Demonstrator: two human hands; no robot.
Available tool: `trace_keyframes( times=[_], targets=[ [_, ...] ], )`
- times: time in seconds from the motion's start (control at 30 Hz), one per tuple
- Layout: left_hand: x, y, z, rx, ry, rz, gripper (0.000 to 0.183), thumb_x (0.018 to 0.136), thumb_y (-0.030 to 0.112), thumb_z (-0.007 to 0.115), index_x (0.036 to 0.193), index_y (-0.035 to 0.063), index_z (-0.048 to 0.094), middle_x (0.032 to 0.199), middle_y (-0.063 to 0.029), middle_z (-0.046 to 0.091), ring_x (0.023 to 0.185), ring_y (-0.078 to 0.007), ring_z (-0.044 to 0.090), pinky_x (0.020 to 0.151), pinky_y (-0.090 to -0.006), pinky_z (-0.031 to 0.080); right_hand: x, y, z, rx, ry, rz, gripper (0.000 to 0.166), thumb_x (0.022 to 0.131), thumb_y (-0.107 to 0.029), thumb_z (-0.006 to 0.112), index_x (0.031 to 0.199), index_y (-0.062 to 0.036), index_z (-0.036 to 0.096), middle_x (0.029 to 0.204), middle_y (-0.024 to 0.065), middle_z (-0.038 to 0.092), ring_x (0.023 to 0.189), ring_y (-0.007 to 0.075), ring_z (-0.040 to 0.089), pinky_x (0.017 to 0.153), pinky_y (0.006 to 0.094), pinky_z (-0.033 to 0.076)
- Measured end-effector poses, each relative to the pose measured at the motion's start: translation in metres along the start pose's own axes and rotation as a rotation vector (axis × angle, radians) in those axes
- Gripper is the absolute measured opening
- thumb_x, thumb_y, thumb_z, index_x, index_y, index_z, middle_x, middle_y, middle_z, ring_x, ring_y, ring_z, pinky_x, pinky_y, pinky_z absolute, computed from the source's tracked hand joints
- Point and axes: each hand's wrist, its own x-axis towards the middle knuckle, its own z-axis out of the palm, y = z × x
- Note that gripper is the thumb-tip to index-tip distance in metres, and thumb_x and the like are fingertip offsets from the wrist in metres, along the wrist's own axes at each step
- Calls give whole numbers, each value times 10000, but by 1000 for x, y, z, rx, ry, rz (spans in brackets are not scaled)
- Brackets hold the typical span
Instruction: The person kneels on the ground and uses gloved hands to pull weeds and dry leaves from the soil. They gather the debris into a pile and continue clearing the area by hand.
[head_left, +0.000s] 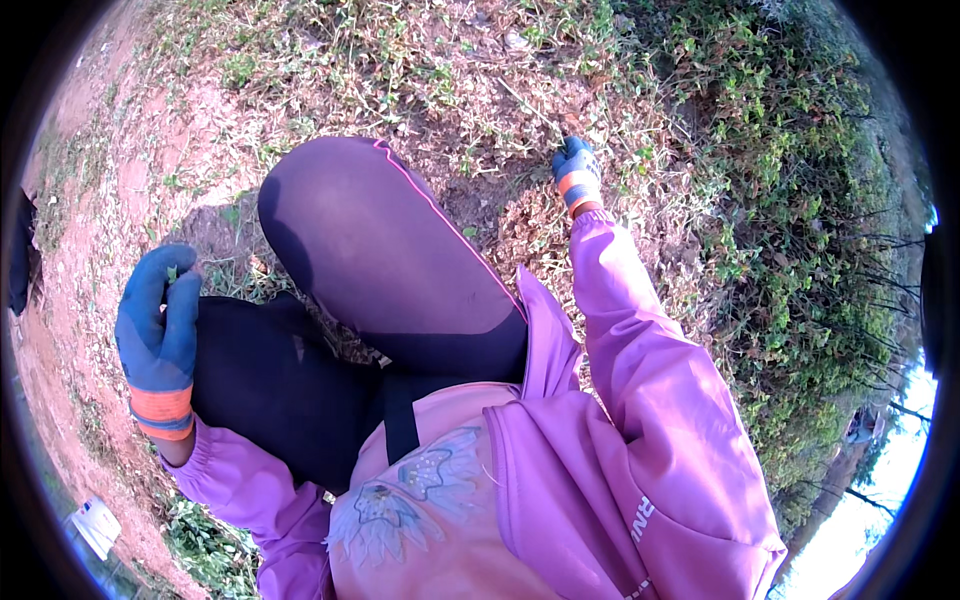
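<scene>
My right hand, in a blue-coated work glove with an orange cuff, reaches down to the ground ahead. Its fingers are curled around a thin weed stem, which runs up and left from the fingertips over dry litter. At the left, my left hand wears a matching glove and is raised beside my bent leg. Its fingers are curled towards the thumb, and a bit of green leaf shows between them. Whether these fingers grip it is unclear. Low weeds grow in the soil before my knees.
A dense leafy hedge lines the right side, with bare twigs at its outer edge. Reddish bare soil stretches along the left. Pulled greenery lies at lower left, near a white printed bag or sheet. A dark object sits at the far left rim.
</scene>
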Motion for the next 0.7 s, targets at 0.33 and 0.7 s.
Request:
trace_keyframes(
  times=[0.33,0.7],
  targets=[
    [0,2,-2,56,-10,50,193,881,11,521,1063,-13,581,975,-35,584,867,-96,525,774,-223,420,-1,19,27,183,-360,255,287,786,-191,633,1050,-77,641,888,123,660,826,265,613,735,358,473],
    [0,3,-4,60,-47,-55,188,886,24,518,1060,-10,582,979,-47,593,879,-109,542,786,-231,426,-46,1,6,38,-300,27,401,768,-107,609,1167,-104,574,1045,156,643,942,321,625,823,373,481]
  ],
)
